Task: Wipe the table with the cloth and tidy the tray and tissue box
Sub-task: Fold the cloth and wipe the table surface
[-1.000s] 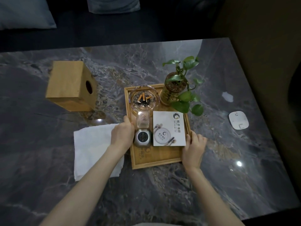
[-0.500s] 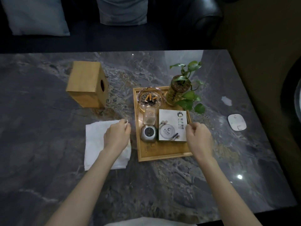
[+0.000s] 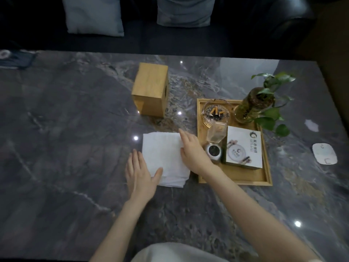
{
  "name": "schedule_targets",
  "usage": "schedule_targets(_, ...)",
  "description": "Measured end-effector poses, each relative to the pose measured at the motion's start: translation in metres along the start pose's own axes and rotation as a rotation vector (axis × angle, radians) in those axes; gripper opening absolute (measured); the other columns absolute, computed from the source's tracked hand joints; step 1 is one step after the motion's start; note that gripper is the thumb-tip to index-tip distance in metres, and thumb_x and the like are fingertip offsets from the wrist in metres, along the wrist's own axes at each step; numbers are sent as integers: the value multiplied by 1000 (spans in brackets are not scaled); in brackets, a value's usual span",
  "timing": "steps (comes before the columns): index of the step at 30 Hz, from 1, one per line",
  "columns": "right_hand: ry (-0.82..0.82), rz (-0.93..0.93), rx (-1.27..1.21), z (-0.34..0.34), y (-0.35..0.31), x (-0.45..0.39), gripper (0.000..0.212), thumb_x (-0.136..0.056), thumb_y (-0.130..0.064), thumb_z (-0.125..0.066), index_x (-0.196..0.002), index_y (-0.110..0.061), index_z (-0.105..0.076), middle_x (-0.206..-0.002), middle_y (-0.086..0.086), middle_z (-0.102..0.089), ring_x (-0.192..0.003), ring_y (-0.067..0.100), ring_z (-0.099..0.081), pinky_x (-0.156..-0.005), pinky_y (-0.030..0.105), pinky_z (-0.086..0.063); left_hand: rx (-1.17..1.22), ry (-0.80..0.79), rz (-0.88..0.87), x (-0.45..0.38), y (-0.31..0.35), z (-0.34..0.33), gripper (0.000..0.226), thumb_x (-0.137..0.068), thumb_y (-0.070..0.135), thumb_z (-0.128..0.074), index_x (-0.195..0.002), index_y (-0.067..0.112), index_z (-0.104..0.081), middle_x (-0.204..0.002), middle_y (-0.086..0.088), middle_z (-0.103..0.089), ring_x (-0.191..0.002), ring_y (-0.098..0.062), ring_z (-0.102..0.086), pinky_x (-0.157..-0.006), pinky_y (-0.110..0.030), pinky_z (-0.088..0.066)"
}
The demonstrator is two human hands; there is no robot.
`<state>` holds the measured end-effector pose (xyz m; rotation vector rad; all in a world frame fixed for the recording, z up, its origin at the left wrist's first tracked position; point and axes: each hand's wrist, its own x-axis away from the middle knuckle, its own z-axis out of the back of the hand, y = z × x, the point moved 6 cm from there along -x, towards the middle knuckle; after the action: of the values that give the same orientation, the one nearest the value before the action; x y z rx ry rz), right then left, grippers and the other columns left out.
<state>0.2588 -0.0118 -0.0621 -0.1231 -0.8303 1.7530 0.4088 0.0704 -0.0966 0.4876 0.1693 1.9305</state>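
Observation:
A folded white cloth (image 3: 164, 154) lies flat on the dark marble table (image 3: 66, 148), just left of the wooden tray (image 3: 236, 179). My left hand (image 3: 140, 172) rests flat at the cloth's near-left corner, fingers spread, thumb on the cloth. My right hand (image 3: 192, 151) lies on the cloth's right edge, fingers touching the fabric, its wrist above the tray's left rim. The wooden tissue box (image 3: 151, 92) lies on its side beyond the cloth, its round opening facing right.
The tray holds a glass ashtray (image 3: 216, 113) with cigarette butts, a potted plant (image 3: 254, 104), a white printed box (image 3: 244, 148), a small clear container (image 3: 217, 134) and a round silver item (image 3: 213, 151). A white oval device (image 3: 324, 153) lies at the right. A dark sofa with cushions stands behind.
Both hands left the tray's sides and moved left to the cloth. The view shifted left, so the tray and tissue box now appear farther right.

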Motion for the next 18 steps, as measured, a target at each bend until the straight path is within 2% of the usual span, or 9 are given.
schedule_targets(2,-64,-50,137,-10,6,-7,64,-92,-2,-33,-146,-8,1,-157,14,0,-143,29,4,-116,38,-4,-21,-15,5,2,-5,-7,92,-81,57,-49,-143,2,-8,-155,-16,-8,-142,-29,-6,-115,-43,-10)
schedule_targets(5,-118,-44,288,-19,6,-13,66,-91,-5,-34,-144,-3,5,-156,19,4,-142,32,8,-116,38,1,16,7,11,4,-7,-9,95,-77,58,-55,-142,1,-15,-153,-18,-14,-141,-31,-10,-114,-43,-12)
schedule_targets(7,-114,-34,288,-19,2,-14,66,-90,-3,-36,-144,-1,1,-155,20,-5,-142,34,0,-116,38,-4,63,11,32,2,-7,-8,92,-76,52,-61,-140,2,-20,-153,-18,-16,-141,-31,-10,-114,-43,-12)
schedule_targets(10,-49,-16,283,-16,0,-16,63,-88,0,-39,-143,1,-8,-146,21,-25,-133,35,-22,-110,37,-22,132,4,76,-1,-4,-5,86,-72,46,-67,-136,6,-27,-152,-16,-17,-139,-30,-11,-112,-44,-16)
schedule_targets(13,-6,-28,153,-20,4,-16,49,-85,3,-41,-134,-1,-32,-131,18,-42,-120,31,-37,-99,34,-34,158,-18,117,-4,-5,-3,83,-69,43,-72,-132,7,-32,-151,-15,-20,-137,-32,-14,-109,-46,-19)
schedule_targets(15,34,-48,70,-22,7,-15,34,-85,3,-43,-119,-1,-46,-120,16,-47,-112,29,-42,-92,32,-37,184,-16,133,-4,-5,0,79,-67,37,-74,-128,5,-36,-148,-16,-25,-134,-34,-19,-107,-45,-22)
schedule_targets(18,75,-88,-56,-20,10,-14,24,-85,-4,-48,-109,-3,-52,-112,13,-52,-104,27,-48,-82,30,-37,316,-15,122,-2,4,4,69,-69,23,-75,-124,1,-39,-137,-19,-37,-124,-33,-33,-99,-41,-31)
